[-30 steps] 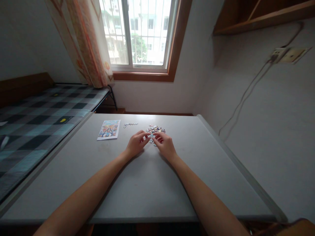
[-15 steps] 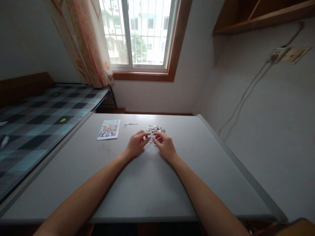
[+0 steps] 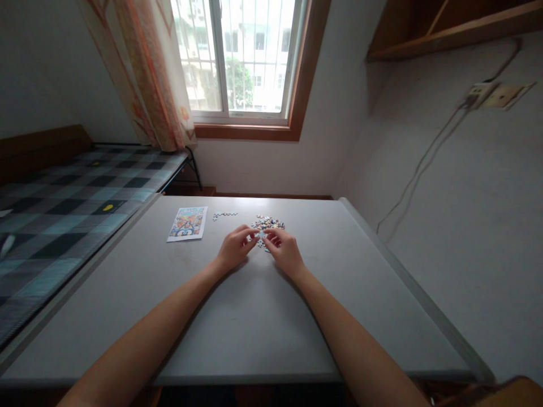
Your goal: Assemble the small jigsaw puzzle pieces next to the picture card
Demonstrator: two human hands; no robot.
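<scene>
Between the fingertips of both hands is a small light-blue puzzle piece (image 3: 262, 234). My left hand (image 3: 237, 246) pinches it from the left, and my right hand (image 3: 284, 249) pinches it from the right. A pile of loose puzzle pieces (image 3: 268, 222) lies just behind my fingers, with a few pieces in front, partly hidden by the hands. To the left, a short joined strip of pieces (image 3: 225, 215) bends down at its left end. Further left a colourful printed picture sheet (image 3: 188, 224) lies flat.
The pale table (image 3: 237, 328) stretches under both forearms. A bed with a checked cover (image 3: 97, 198) stands at the left. Behind the table are a curtain (image 3: 148, 73) and a barred window (image 3: 254, 62). A cable (image 3: 418, 169) hangs on the right wall.
</scene>
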